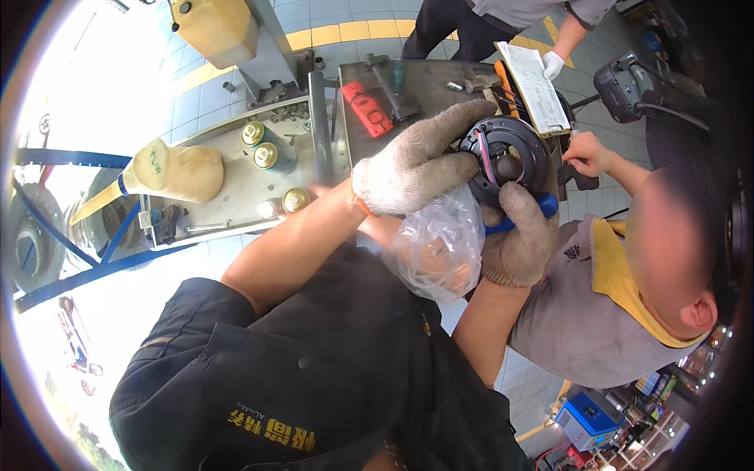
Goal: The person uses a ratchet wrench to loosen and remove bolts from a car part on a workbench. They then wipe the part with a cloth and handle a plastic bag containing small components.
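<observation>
A round black part (538, 153), ring-shaped with red and pale wires across its open middle, is held up in front of me. My left hand (420, 161), in a knitted work glove, grips its left rim. My right hand (514, 243), gloved too, is closed at its lower edge around a blue-handled tool (546, 206), whose kind I cannot make out. The right fingertips press against the part, and my glove hides much of the tool. A crumpled clear plastic bag (444, 243) hangs below, between my forearms. Bare skin shows through it; I cannot tell whose.
A workbench (448, 74) behind the part carries a red tool case (367, 108), a hammer (389, 82) and a clipboard (534, 86). Spray cans (265, 155) and a yellowish jug (177, 171) stand on a metal tray at left. One co-worker (581, 290) leans close at right; another stands beyond the bench.
</observation>
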{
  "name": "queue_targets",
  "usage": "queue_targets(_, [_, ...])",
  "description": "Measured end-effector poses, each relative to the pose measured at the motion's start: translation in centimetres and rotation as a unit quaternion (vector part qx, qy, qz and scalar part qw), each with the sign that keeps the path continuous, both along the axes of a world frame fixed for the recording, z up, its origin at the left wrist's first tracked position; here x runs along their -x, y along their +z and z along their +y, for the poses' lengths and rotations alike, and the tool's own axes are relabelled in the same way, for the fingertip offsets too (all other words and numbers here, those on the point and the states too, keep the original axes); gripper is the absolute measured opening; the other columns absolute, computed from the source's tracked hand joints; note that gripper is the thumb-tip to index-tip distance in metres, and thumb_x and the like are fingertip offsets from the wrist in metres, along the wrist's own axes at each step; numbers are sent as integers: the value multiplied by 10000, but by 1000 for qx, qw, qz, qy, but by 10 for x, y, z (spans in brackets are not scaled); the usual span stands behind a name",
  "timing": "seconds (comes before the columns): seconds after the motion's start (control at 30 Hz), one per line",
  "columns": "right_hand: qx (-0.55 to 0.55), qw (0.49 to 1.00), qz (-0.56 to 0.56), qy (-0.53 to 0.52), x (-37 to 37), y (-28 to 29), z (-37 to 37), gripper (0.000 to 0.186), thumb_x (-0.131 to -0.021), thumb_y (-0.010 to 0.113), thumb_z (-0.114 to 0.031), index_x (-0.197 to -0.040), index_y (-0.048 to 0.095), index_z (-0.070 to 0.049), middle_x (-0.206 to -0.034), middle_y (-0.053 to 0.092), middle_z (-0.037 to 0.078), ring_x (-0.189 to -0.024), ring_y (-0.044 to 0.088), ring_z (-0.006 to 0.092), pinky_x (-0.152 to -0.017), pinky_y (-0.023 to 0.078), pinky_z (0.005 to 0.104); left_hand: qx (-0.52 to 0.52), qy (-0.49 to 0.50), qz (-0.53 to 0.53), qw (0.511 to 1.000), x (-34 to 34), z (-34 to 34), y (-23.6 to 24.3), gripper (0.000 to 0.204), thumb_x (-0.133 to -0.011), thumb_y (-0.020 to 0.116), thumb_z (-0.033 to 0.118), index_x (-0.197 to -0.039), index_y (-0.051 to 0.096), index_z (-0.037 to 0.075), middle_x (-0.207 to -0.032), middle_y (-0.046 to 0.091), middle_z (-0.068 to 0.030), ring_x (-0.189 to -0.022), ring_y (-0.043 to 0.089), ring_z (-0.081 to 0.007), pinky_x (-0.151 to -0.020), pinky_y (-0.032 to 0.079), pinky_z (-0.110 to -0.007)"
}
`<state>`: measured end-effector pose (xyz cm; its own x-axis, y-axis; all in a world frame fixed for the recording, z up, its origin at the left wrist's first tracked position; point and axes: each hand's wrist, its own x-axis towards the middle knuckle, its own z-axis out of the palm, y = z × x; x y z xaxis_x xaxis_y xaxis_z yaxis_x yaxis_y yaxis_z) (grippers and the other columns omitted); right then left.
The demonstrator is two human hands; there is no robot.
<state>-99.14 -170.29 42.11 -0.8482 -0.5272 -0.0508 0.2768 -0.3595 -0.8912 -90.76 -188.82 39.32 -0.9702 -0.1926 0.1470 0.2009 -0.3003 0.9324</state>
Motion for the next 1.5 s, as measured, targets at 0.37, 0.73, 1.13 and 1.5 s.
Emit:
queue_targets(0.37, [32, 999, -6, 20, -17, -9, -11, 834, -879, 716, -30, -1694, 561, 60, -1414, 765, 172, -1019, 772, 180, -763, 624, 279, 180, 69, -99, 976, -12, -12, 8, 692, -1027, 846, 125, -1663, 598, 16, -1506, 748, -152, -1372, 749, -251, -1159, 602, -409])
queue_targets(0.73, [-24, 999, 19, 42, -19, -3, 8, 795, -904, 738, -85, -1652, 556, 109, -1281, 772, 149, -887, 760, 128, -716, 626, 219, 703, 55, 203, 679, -21, -37, 33, 317, -942, 798, 221, -1247, 826, 141, -960, 705, -36, -711, 777, -249, -562, 596, -397])
queue_targets(1.13, [101, 987, -68, 107, -16, -19, 23, 668, -1030, 711, 17, -1659, 526, 144, -1474, 751, 252, -1204, 850, 305, -911, 758, 350, 773, 25, 299, 558, -12, -40, 50, 173, -925, 781, 207, -1020, 755, 65, -813, 617, -16, -611, 722, -192, -497, 546, -361])
queue_targets(1.5, [-1, 993, -47, 106, -31, 0, 17, 839, -836, 687, 71, -1670, 602, 35, -1325, 797, 149, -840, 760, 137, -604, 592, 231, 759, -7, 299, 578, -17, -44, 48, 164, -910, 794, 233, -923, 720, 86, -788, 636, -24, -625, 741, -225, -502, 572, -392])
